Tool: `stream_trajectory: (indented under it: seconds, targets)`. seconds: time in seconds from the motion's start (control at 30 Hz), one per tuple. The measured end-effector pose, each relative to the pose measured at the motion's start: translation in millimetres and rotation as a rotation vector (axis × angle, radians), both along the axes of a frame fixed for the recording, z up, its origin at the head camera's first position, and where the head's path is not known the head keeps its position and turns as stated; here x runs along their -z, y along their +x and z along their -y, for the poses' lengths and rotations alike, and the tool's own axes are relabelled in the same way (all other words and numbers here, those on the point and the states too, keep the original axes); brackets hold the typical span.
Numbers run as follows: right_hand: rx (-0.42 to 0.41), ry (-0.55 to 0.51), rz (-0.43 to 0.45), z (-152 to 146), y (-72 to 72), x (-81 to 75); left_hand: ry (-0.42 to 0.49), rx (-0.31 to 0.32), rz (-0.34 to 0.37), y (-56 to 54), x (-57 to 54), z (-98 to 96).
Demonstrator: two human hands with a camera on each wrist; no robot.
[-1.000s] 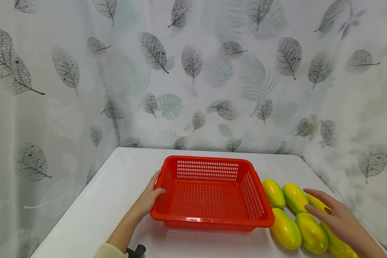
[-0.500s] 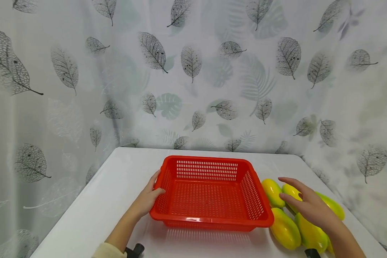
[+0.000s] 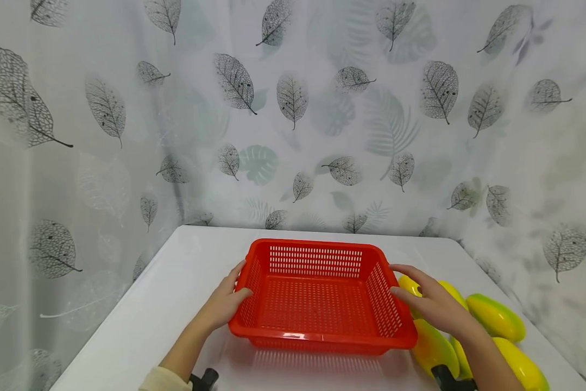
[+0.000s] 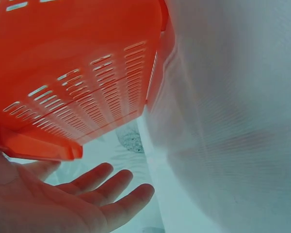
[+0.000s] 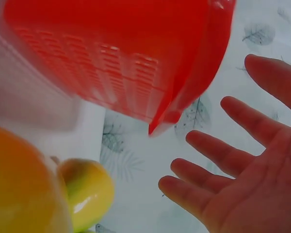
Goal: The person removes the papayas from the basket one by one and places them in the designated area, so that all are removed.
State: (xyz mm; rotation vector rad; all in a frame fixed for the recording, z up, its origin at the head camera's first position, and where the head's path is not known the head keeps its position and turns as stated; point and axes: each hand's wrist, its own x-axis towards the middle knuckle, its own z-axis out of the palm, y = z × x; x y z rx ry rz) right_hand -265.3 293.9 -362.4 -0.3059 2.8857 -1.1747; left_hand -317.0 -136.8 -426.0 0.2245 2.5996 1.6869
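A red plastic basket [image 3: 322,339] with slotted walls sits on the white table. My left hand [image 3: 223,304] rests at its left rim, the thumb over the edge. In the left wrist view, that hand's outer fingers [image 4: 128,206] stretch out below the rim, apart from the slotted wall. My right hand [image 3: 434,301] is beside the right rim, thumb and fingers spread. In the right wrist view, its fingers [image 5: 223,150] look straight, with a gap between them and the basket. Several yellow-green mangoes [image 3: 497,317] lie under and around the right forearm, some partly hidden.
The white table [image 3: 175,288] runs on left of the basket and behind it. Leaf-printed curtains [image 3: 322,119] enclose its back and sides. A black wrist mount [image 3: 206,378] shows at the left wrist and another black mount [image 3: 449,377] at the right one.
My right hand has moved left from above the mangoes to the basket's right rim, uncovering mangoes on the far right. The left hand and the basket stay in place.
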Motion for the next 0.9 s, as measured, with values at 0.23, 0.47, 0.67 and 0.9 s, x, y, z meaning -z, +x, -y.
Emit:
stream_trajectory:
  seconds: [0.23,0.47,0.67,0.9]
  targets:
    - [-0.029,-0.022,0.032,11,-5.1,-0.7,-0.055,0.010,-0.036,0.2,-6.1,0.3]
    - [-0.056,0.001,-0.025,21,-11.6,-1.2,-0.108,0.008,-0.059,-4.3,-13.2,-2.7]
    - [-0.075,0.004,-0.024,31,-13.2,-3.0,-0.157,0.019,-0.072,-4.6,-18.0,-4.5]
    - [-0.087,0.023,-0.040,44,-16.0,-7.5,-0.291,0.013,-0.108,0.8,-28.2,-0.5]
